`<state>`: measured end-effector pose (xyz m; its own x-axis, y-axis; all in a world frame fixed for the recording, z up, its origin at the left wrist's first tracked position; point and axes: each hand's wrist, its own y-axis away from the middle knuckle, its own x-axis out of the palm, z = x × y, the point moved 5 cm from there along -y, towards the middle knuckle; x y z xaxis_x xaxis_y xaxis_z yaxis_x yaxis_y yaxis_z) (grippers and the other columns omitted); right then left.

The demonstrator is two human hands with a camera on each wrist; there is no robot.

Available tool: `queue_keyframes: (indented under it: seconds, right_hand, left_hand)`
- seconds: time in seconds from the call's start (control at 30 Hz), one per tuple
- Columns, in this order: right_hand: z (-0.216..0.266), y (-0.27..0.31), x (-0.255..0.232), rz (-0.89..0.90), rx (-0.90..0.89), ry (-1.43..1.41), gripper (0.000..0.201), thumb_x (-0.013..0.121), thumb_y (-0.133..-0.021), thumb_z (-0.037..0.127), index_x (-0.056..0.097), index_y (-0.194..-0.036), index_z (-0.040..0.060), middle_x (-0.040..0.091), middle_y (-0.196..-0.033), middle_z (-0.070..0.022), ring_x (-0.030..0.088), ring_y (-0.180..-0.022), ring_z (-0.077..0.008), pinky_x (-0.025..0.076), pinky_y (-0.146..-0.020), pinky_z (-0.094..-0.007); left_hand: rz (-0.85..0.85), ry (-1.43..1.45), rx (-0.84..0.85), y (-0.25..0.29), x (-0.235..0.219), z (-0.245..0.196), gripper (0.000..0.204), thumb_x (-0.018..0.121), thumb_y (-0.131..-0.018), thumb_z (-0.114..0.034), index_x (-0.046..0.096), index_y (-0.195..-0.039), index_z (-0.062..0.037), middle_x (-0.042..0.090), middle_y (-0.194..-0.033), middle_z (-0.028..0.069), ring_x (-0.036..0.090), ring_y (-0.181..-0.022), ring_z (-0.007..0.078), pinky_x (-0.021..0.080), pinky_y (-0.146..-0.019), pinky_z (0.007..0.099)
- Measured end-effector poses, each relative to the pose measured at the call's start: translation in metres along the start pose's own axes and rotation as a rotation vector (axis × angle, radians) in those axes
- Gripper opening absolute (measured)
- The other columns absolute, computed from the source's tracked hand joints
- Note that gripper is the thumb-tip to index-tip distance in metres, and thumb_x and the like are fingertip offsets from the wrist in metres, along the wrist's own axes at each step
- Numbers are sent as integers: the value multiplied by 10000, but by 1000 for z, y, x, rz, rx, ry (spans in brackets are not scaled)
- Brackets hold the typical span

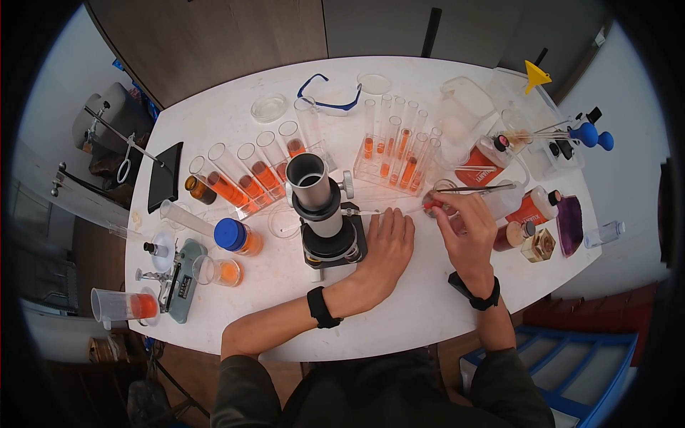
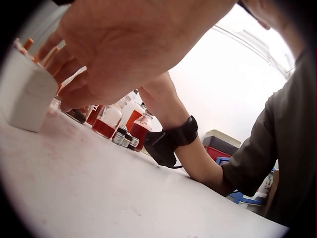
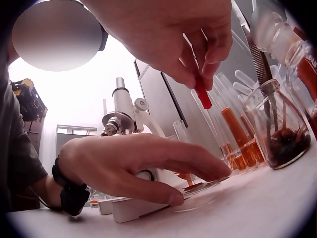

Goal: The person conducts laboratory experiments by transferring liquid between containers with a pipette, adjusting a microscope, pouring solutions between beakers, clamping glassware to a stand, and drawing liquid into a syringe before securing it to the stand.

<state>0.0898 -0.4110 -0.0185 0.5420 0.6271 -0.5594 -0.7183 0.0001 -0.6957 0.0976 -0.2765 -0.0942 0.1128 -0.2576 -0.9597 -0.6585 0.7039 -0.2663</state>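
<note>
My left hand [image 1: 386, 250] lies palm down beside the black-and-silver microscope [image 1: 325, 221], fingers extended and slightly spread. In the right wrist view its fingertips are over a shallow clear glass dish [image 3: 195, 204] by the microscope's base. Slightly higher, my right hand [image 1: 468, 230] pinches a small red piece [image 3: 203, 94] between thumb and fingers, its lower end pointing down; I cannot tell what kind of thing it is. Close by the right hand stands a glass jar [image 3: 277, 131] with dark red contents, with metal tweezers [image 3: 260, 59] leaning in it.
Racks of test tubes [image 1: 246, 182] with orange liquid stand behind the microscope. At the left are a blue-lidded jar [image 1: 230, 234], a balance [image 1: 184, 282] and a beaker [image 1: 125, 305]. Reagent bottles [image 1: 531, 207] crowd the right side; blue-framed safety glasses [image 1: 342, 107] lie at the back.
</note>
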Motion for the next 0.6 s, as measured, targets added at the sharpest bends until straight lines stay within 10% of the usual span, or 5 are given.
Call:
queue_keyframes:
  seconds: [0.3, 0.6]
  right_hand:
    - [0, -1, -1, -8, -11, 7, 239, 782, -791, -31, 726, -1013, 40, 723, -891, -41, 605, -698, -160, 415, -510, -280]
    - [2, -2, -2, -5, -14, 9, 222, 774, -795, -31, 723, -998, 44, 723, -881, -31, 599, -689, -158, 412, -517, -281]
  left_hand:
    - [-46, -105, 29, 10, -17, -25, 598, 681, -774, -49, 529, -1335, 89, 530, -1382, 291, 506, -1305, 400, 392, -1121, 493]
    - [70, -97, 90, 21, -21, -41, 577, 690, -763, -85, 564, -1306, 66, 534, -1400, 259, 584, -1073, 275, 513, -823, 314]
